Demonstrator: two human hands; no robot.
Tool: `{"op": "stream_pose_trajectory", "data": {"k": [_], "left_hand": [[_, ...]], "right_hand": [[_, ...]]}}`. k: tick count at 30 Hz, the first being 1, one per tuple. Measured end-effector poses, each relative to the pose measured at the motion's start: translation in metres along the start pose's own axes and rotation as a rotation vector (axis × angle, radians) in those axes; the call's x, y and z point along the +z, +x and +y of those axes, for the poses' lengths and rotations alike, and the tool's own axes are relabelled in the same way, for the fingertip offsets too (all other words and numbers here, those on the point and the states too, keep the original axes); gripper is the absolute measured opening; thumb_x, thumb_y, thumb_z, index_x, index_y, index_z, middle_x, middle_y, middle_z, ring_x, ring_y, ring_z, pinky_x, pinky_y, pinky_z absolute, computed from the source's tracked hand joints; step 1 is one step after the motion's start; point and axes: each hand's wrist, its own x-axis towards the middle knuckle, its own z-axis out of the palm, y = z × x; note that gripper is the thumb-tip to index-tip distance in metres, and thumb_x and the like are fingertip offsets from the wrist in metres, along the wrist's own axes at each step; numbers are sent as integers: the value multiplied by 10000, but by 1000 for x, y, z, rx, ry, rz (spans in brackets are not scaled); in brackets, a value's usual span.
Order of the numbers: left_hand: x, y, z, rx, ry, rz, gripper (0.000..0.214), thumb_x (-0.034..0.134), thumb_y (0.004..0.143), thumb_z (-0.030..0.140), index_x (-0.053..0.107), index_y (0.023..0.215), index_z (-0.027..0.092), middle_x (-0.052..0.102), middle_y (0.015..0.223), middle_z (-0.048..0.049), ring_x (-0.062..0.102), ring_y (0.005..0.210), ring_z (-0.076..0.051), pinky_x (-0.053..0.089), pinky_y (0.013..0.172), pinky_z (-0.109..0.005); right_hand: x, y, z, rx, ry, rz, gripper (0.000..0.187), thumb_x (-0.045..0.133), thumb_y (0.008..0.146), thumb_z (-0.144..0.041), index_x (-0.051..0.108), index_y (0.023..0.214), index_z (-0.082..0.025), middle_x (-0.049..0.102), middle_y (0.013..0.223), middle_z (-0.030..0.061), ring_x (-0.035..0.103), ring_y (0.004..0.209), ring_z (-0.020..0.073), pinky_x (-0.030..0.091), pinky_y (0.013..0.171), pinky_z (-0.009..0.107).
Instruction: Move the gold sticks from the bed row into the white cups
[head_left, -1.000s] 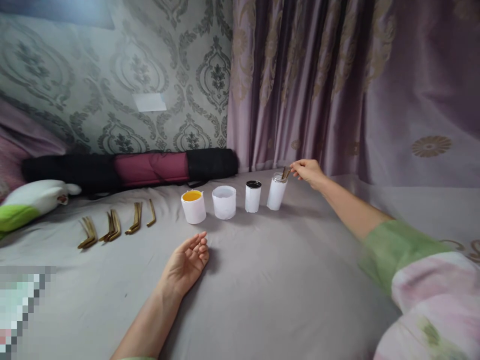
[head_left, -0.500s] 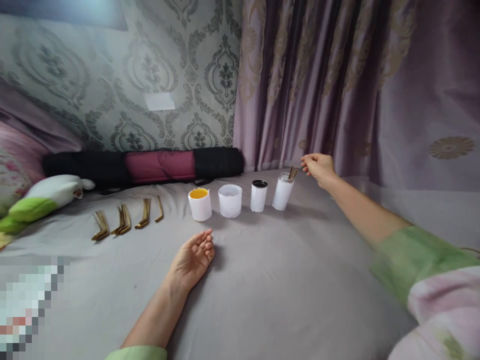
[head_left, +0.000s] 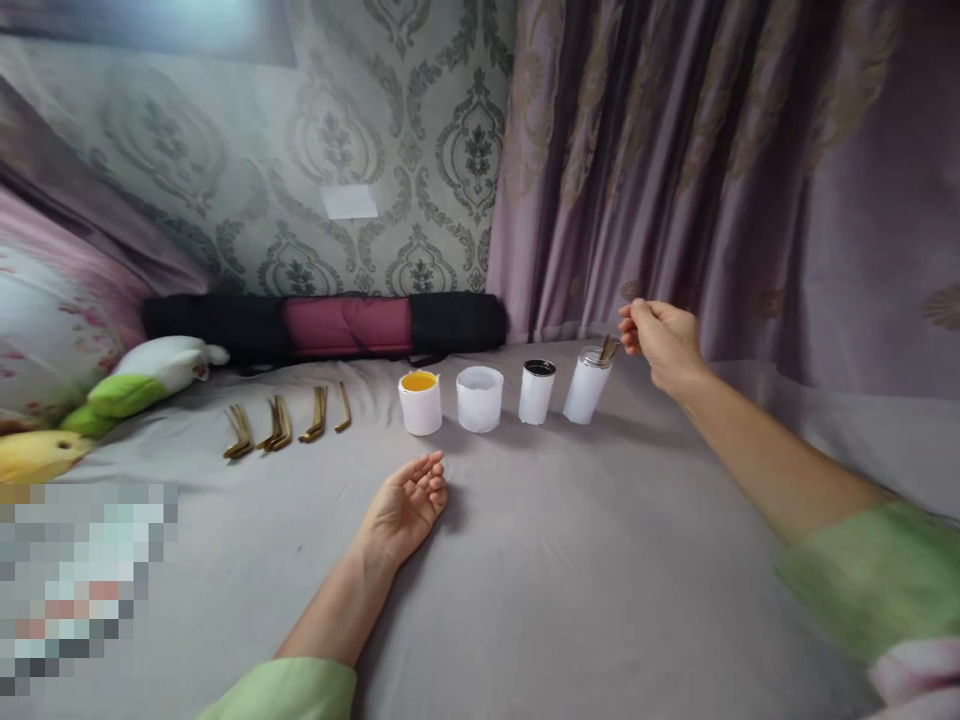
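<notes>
Right hand [head_left: 664, 338] is hovering, empty fingers loosely curled, jar [head_left: 587, 390] of straws [head_left: 610, 349] just left of them; left hand [head_left: 405, 508] is lying half-curled, empty, yellow-lined tub [head_left: 421, 408] just beyond fingertips.

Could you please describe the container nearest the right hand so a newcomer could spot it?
From the purple, gold-patterned curtain, look down to four white, round containers in a row on a grey sheet. Yours is the slim white cylinder at the right end, beside the right hand. It alone has thin brass-coloured sticks poking above its rim.
</notes>
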Motion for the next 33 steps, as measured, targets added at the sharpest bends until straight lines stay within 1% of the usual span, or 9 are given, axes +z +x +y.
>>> {"op": "stream_pose_trajectory", "data": {"k": [5,9,12,15,20,23,25,28,33], "left_hand": [[-4,3,1,-9,-11,-32,122,525,722,126,552,832,80,524,653,-22,464,497,-51,377,428,-169],[-7,6,2,-17,-21,-50,122,531,719,145,556,824,87,525,652,-19,464,498,-48,373,436,-167],[-8,6,2,-18,-25,-44,120,529,718,146,554,820,89,523,648,-19,461,497,-47,368,437,-164],[-8,5,2,-15,-24,-44,115,529,717,146,551,814,88,519,646,-17,463,500,-48,364,437,-164],[-8,6,2,-3,-16,-46,110,537,711,152,547,801,90,513,637,-8,461,494,-43,357,433,-160],[-8,7,2,-7,-18,-42,113,542,707,151,546,801,88,520,640,-10,461,494,-42,358,435,-158],[-8,7,1,-3,-18,-40,108,540,707,148,548,797,87,525,644,-13,463,496,-43,362,440,-160],[-8,7,1,5,-18,-44,104,539,707,142,550,794,86,528,646,-14,464,496,-45,363,442,-163],[-8,8,0,8,-12,-51,116,549,697,132,549,802,81,528,651,-15,463,500,-46,362,440,-162]], "right_hand": [[11,-25,-12,-41,112,-80,202,474,779,-313,548,704,-140,495,598,8,444,442,46,344,352,151],[22,-50,-19,-68,193,-126,204,486,773,-332,557,711,-152,491,615,8,446,467,52,347,374,161],[35,-73,-18,-44,208,-199,214,482,771,-365,562,719,-173,493,632,7,451,484,58,351,390,170],[53,-98,-7,20,145,-295,250,451,771,-414,555,719,-193,508,624,11,453,474,68,361,393,182],[84,-139,23,136,9,-547,295,423,758,-463,554,746,-199,557,635,26,487,475,93,367,389,198],[97,-156,36,152,-40,-646,297,422,749,-463,554,727,-198,560,606,17,495,470,103,372,400,209],[103,-163,42,154,-75,-677,295,423,747,-454,557,712,-193,559,590,15,499,467,107,375,409,211],[109,-167,51,160,-101,-689,291,422,748,-435,563,703,-185,561,581,14,504,465,106,378,418,208],[111,-170,64,167,-114,-684,291,406,751,-421,568,716,-182,565,577,17,487,430,108,356,394,211]]}}
